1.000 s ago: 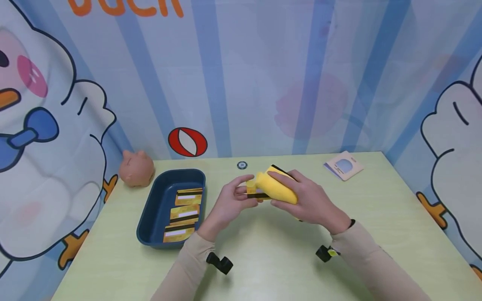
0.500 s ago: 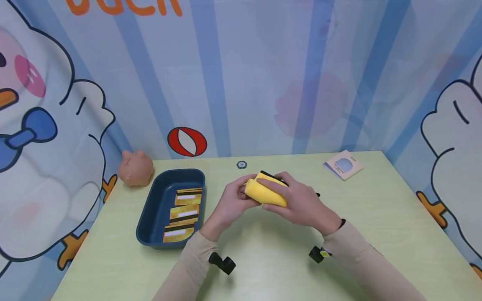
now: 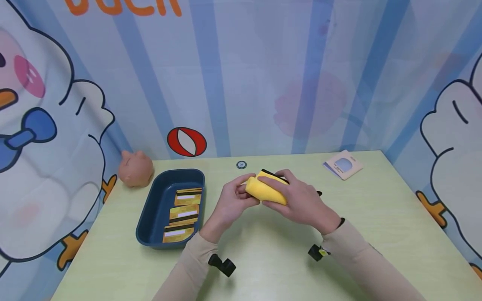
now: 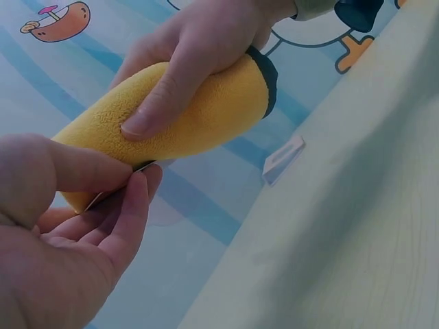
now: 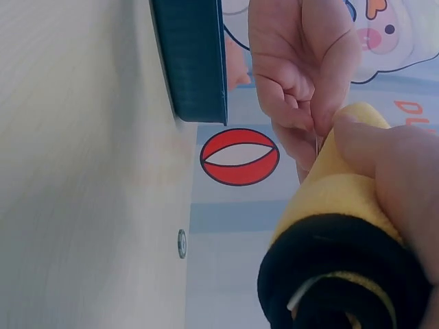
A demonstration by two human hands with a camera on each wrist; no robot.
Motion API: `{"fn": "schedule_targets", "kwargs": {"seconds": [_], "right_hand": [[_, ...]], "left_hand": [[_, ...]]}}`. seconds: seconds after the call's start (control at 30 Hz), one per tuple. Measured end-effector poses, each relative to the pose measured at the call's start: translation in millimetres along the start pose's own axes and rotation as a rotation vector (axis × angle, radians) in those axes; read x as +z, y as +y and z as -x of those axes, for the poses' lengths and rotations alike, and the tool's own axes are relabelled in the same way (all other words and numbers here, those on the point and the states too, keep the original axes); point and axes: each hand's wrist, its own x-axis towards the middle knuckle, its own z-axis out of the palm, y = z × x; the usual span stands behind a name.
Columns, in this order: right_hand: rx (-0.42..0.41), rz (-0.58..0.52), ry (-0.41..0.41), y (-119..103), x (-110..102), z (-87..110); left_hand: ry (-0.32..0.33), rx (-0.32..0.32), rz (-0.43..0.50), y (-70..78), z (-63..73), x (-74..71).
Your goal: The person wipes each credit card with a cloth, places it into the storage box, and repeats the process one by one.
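Observation:
My right hand [image 3: 305, 202] grips a folded yellow cloth [image 3: 265, 191] with black edging, thumb on one side and fingers on the other. Its rolled black end [image 5: 336, 253] faces the right wrist camera. Held between the left hand's [image 3: 232, 198] thumb and fingers is a bank card [image 5: 318, 142], of which only a thin edge shows; the cloth covers the rest. Both hands meet above the table, the cloth's far end right at the left fingertips. Left of them stands a dark blue tray [image 3: 144, 217] with several gold bank cards [image 3: 184, 214] along its right side.
A pink piggy bank [image 3: 136, 169] stands behind the tray at the back left. Near the table's back edge lies a small round chip [image 3: 242, 165]. A pale pink folded booklet [image 3: 344, 166] is at the back right. A printed curtain [image 3: 248, 75] hangs behind the table [image 3: 263, 267].
The right hand has moved left with the cloth, which now covers the bank card whose gold face and black stripe showed before. The left hand has stayed nearly in place.

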Motion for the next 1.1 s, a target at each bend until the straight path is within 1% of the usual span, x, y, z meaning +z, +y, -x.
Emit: {"fn": "schedule_targets", "kwargs": {"seconds": [0.2, 0.4, 0.67, 0.77, 0.93, 1.1], "right_hand": [[0.013, 0.003, 0.005, 2.4, 1.8, 0.6], [0.041, 0.024, 0.008, 6.0, 1.4, 3.2], [0.022, 0.073, 0.014, 12.0, -3.1, 4.4], [0.022, 0.089, 0.017, 13.9, -4.5, 5.7], [0.012, 0.106, 0.024, 17.2, -4.9, 8.2], [-0.003, 0.121, 0.051, 21.0, -3.3, 9.1]], "left_hand": [[0.018, -0.011, -0.003, 0.4, 1.2, -0.9], [0.026, -0.032, 0.03, 4.3, 3.6, -3.2], [0.008, 0.01, 0.037, 11.4, 5.2, -11.4], [0.011, 0.009, 0.046, 13.3, 6.3, -13.6], [0.033, -0.013, 0.051, 14.9, 9.1, -16.7], [0.041, -0.001, 0.053, 16.0, 11.0, -20.5]]}}
